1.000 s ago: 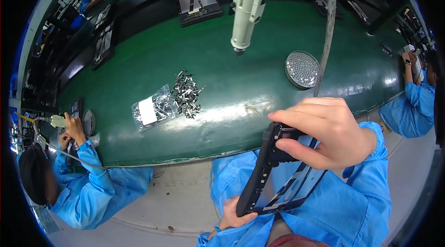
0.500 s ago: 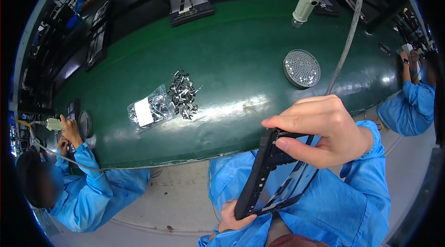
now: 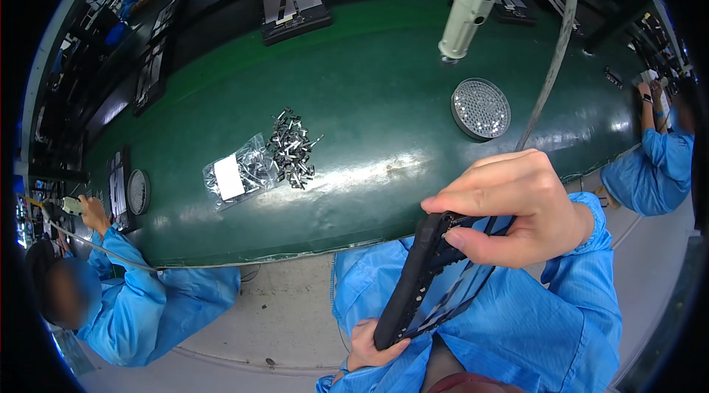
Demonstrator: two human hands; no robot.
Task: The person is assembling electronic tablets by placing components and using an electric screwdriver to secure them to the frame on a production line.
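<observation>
A black frame (image 3: 421,275) is held tilted above the lap, gripped at its top by the right hand (image 3: 517,208) and at its bottom by the left hand (image 3: 373,349), beside the green table (image 3: 369,98).

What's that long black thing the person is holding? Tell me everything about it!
The black frame is long, thin and flat, apparently plastic, with small holes along its edge and open gaps showing blue clothing behind. It is tilted, upper end toward the green table. The right hand pinches its top; the left hand holds its bottom, over the lap.
</observation>
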